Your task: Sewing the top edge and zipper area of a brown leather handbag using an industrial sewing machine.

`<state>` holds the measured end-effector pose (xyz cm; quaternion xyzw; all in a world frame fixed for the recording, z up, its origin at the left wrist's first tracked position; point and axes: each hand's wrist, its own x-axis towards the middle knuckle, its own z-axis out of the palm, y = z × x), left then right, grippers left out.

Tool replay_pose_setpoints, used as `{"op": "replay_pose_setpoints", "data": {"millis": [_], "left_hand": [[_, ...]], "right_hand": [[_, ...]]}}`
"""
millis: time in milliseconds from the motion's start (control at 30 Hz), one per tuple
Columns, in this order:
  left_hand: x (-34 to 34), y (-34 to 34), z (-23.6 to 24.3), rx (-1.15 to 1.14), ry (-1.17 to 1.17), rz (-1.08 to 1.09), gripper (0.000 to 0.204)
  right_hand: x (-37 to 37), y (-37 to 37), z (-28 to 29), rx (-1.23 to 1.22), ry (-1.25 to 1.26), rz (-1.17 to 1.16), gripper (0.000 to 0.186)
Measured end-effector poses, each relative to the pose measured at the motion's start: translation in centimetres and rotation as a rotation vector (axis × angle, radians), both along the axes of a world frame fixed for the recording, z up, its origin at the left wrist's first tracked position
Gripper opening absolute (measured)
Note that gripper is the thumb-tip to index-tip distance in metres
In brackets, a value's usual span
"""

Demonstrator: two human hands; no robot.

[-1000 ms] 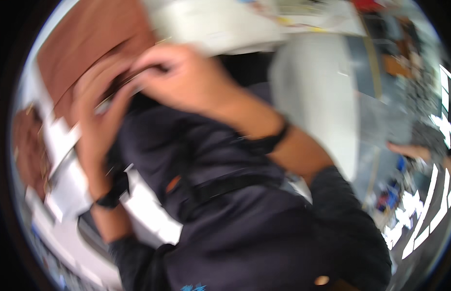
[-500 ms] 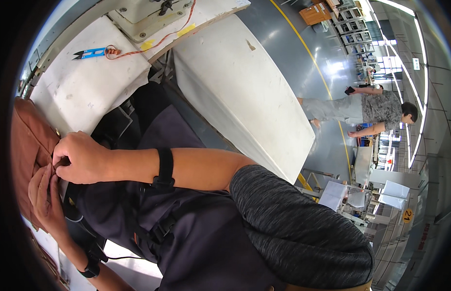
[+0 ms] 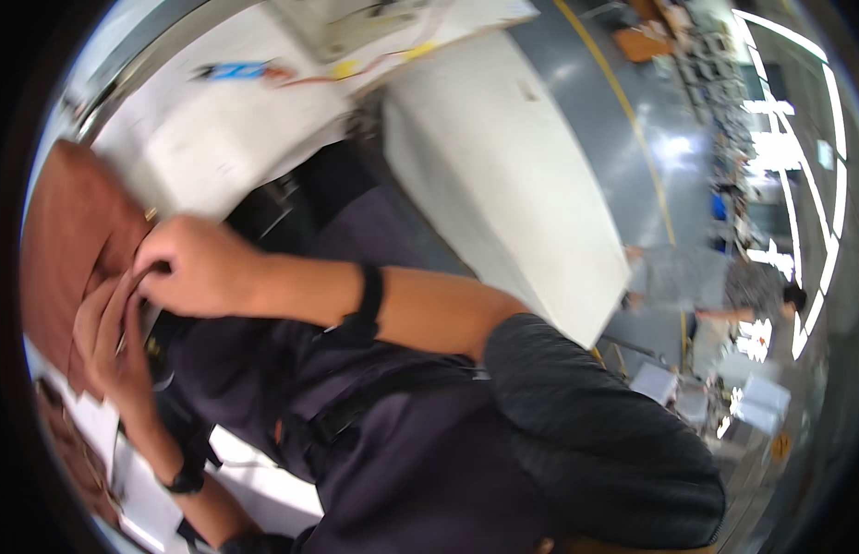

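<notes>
A reddish-brown cloth piece, perhaps part of a garment or bag, lies at the left. My right hand is closed in a pinch at its near edge, thumb and forefinger pressed together. Right beside it, my left hand also grips the cloth edge, its fingers bent against the fabric. Fingertips of both hands almost meet, and what lies exactly between them is blurred. A pair of blue thread snips rests on the white tabletop beyond the hands, tied to a reddish cord.
A machine base sits at the table's far side. To the right extends a white panel. More brown cloth lies at the lower left. Another person stands on the grey floor past a yellow line.
The whole view has shifted and blurred, so hands, cloth and snips appear further right. Both hands keep their hold on the cloth. The other person appears lower in the picture.
</notes>
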<state>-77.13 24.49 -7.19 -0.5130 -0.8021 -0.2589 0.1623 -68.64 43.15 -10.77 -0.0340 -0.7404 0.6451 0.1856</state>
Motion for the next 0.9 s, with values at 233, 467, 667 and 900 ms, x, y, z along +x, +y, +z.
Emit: {"op": "replay_pose_setpoints", "data": {"millis": [233, 467, 667, 900], "left_hand": [[0.8, -0.5, 0.6, 0.049, 0.025, 0.064, 0.023], [0.5, -1.1, -0.4, 0.129, 0.097, 0.063, 0.020], [0.5, -0.9, 0.0, 0.116, 0.125, 0.041, 0.017], [0.2, -0.7, 0.2, 0.110, 0.146, 0.026, 0.014]], "right_hand": [[1.0, -0.2, 0.4, -0.197, -0.116, 0.140, 0.018], [1.4, -0.3, 1.4, 0.017, -0.156, 0.135, 0.023], [1.4, -0.8, 1.1, 0.186, -0.011, -0.017, 0.015], [0.5, 0.5, 0.8, 0.739, 0.366, -0.053, 0.025]]}}
